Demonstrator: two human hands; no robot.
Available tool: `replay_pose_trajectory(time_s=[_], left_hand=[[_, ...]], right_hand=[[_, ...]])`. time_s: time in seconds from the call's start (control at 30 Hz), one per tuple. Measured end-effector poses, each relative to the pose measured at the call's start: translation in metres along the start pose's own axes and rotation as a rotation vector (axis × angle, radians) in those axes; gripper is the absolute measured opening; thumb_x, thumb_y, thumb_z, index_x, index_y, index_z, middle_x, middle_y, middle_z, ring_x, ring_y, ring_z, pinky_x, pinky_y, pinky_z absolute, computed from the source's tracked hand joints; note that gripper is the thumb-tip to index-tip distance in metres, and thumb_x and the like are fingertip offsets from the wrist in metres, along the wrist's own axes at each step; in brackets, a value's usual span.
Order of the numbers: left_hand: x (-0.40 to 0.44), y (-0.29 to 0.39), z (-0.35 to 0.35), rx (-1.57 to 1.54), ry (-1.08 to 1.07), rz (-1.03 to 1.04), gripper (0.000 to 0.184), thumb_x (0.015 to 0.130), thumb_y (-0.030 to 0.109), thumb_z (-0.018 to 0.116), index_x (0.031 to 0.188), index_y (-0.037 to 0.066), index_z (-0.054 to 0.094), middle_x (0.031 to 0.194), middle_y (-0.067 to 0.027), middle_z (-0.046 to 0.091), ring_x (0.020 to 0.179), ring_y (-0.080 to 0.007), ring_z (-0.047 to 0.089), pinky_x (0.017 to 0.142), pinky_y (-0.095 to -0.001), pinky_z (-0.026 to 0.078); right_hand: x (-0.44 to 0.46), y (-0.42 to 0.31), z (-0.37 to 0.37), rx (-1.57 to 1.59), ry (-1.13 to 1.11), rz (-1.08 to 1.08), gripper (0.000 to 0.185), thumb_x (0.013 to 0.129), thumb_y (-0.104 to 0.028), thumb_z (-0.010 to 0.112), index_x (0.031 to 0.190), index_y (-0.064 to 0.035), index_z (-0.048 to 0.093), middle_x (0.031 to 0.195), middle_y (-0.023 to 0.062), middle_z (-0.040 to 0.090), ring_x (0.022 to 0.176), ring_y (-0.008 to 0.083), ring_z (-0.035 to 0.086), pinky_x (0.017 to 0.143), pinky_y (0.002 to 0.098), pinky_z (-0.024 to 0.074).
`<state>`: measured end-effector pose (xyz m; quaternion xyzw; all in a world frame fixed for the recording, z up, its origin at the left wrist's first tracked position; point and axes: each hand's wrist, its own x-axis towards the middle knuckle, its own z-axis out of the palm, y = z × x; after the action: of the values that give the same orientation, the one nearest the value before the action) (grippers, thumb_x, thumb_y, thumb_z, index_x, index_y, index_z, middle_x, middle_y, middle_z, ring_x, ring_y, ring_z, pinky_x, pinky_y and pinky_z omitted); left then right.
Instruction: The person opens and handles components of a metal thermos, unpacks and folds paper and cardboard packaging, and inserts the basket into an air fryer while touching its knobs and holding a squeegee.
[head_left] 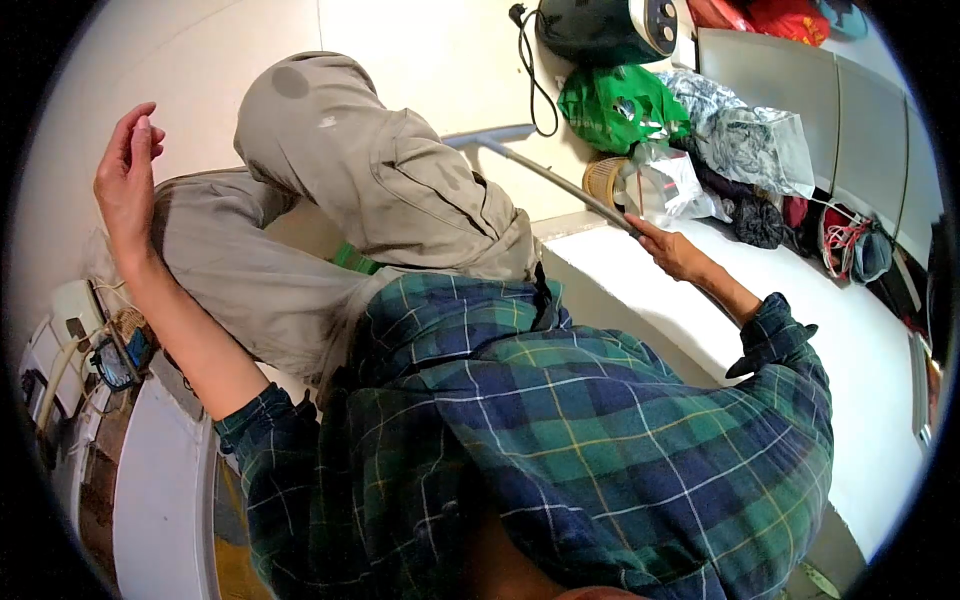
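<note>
My right hand is closed around the upper end of a long, thin metal pole. The pole slopes up and to the left, ending at a narrow grey-blue crossbar on the floor, like a floor squeegee; my knee hides part of that bar. Raised at the far left, my left hand holds nothing, its fingers loosely bent and thumb apart. It is beside my bent leg in grey trousers, over the pale floor.
A black appliance with knobs and its cable stand on the floor at the top. Nearby are a green plastic bag, clear bags and a wicker basket. A white ledge runs along my right; cables and small devices are at left.
</note>
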<state>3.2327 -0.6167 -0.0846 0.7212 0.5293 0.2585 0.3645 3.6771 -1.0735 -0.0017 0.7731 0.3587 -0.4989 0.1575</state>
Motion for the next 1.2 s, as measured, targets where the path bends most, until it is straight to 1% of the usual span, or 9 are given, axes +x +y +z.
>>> replay_pose_trajectory(time_s=[0.07,0.27,0.37,0.6,0.73,0.9,1.0,1.13,1.2], left_hand=[[0.003,0.004,0.0,0.014,-0.028,-0.021,0.028,0.094,0.026,0.052,0.111,0.008,0.063,0.082,-0.0018,0.06,0.079,-0.0091,0.056,0.076,-0.0245,0.047],[0.005,0.006,0.004,0.087,-0.094,-0.033,0.029,0.094,0.028,0.051,0.111,0.008,0.063,0.085,-0.0032,0.061,0.082,-0.0102,0.056,0.078,-0.0253,0.047],[0.006,0.006,0.007,0.1,-0.102,-0.025,0.029,0.094,0.028,0.051,0.112,0.007,0.063,0.085,-0.0033,0.061,0.082,-0.0102,0.056,0.078,-0.025,0.047],[0.013,0.014,0.015,0.064,-0.14,0.008,0.029,0.094,0.028,0.051,0.111,0.007,0.063,0.083,-0.0024,0.06,0.079,-0.0098,0.056,0.076,-0.0249,0.047],[0.02,0.023,0.026,0.209,-0.141,0.051,0.027,0.093,0.028,0.051,0.109,0.01,0.063,0.075,-0.0033,0.061,0.073,-0.0097,0.057,0.072,-0.0248,0.047],[0.031,0.023,0.03,0.162,-0.194,0.032,0.03,0.095,0.029,0.05,0.112,0.007,0.062,0.081,-0.0028,0.059,0.076,-0.0102,0.055,0.074,-0.0249,0.047],[0.033,0.034,0.04,0.147,-0.147,0.127,0.029,0.094,0.028,0.051,0.108,0.007,0.063,0.077,-0.0023,0.06,0.074,-0.0097,0.056,0.071,-0.0249,0.047],[0.032,0.051,0.044,0.175,-0.225,0.141,0.028,0.094,0.028,0.051,0.108,0.007,0.063,0.077,-0.0021,0.06,0.073,-0.0097,0.056,0.07,-0.0252,0.047],[0.032,0.056,0.049,0.132,-0.256,0.147,0.027,0.093,0.027,0.052,0.108,0.007,0.063,0.077,-0.002,0.06,0.074,-0.0101,0.056,0.07,-0.0254,0.047]], right_hand=[[0.0,-0.011,-0.012,0.063,-0.2,0.209,0.047,0.098,-0.033,0.034,0.144,-0.0288,0.023,0.053,0.0019,0.041,0.045,0.0142,0.047,0.041,0.0308,0.0449],[-0.013,0.012,-0.031,0.349,-0.365,0.307,0.051,0.097,-0.04,0.035,0.144,-0.0257,0.021,0.058,-0.0002,0.038,0.042,0.0102,0.045,0.042,0.0274,0.0512],[-0.022,0.039,-0.045,0.419,-0.448,0.431,0.06,0.093,-0.044,0.044,0.145,-0.0259,0.018,0.055,-0.0036,0.037,0.046,0.0092,0.043,0.053,0.0339,0.056],[-0.034,0.124,-0.076,0.646,-0.434,0.65,0.04,0.09,-0.033,0.055,0.125,-0.0199,0.042,0.059,-0.0024,0.046,0.051,0.0105,0.049,0.05,0.0316,0.0507],[-0.046,0.18,-0.137,0.412,-0.348,0.806,0.044,0.087,-0.025,0.059,0.127,-0.0142,0.048,0.078,0.0035,0.061,0.066,0.0159,0.06,0.056,0.0319,0.053],[-0.09,0.15,-0.186,0.331,0.06,0.558,0.022,0.08,-0.032,0.065,0.085,-0.0103,0.07,0.059,-0.0008,0.056,0.049,0.0082,0.048,0.043,0.025,0.0371],[-0.052,0.192,-0.176,0.174,-0.156,0.696,0.019,0.085,-0.03,0.063,0.083,-0.0102,0.063,0.056,-0.0016,0.052,0.044,0.0086,0.044,0.039,0.0257,0.0339],[-0.02,0.215,-0.128,0.088,-0.089,0.631,0.022,0.085,-0.027,0.061,0.087,-0.0052,0.063,0.056,0.0019,0.055,0.043,0.013,0.047,0.04,0.031,0.0378],[0.011,0.277,-0.104,-0.065,-0.268,0.582,0.03,0.081,-0.031,0.058,0.084,-0.0021,0.066,0.078,0.0126,0.067,0.061,0.0172,0.061,0.055,0.0363,0.0476]])
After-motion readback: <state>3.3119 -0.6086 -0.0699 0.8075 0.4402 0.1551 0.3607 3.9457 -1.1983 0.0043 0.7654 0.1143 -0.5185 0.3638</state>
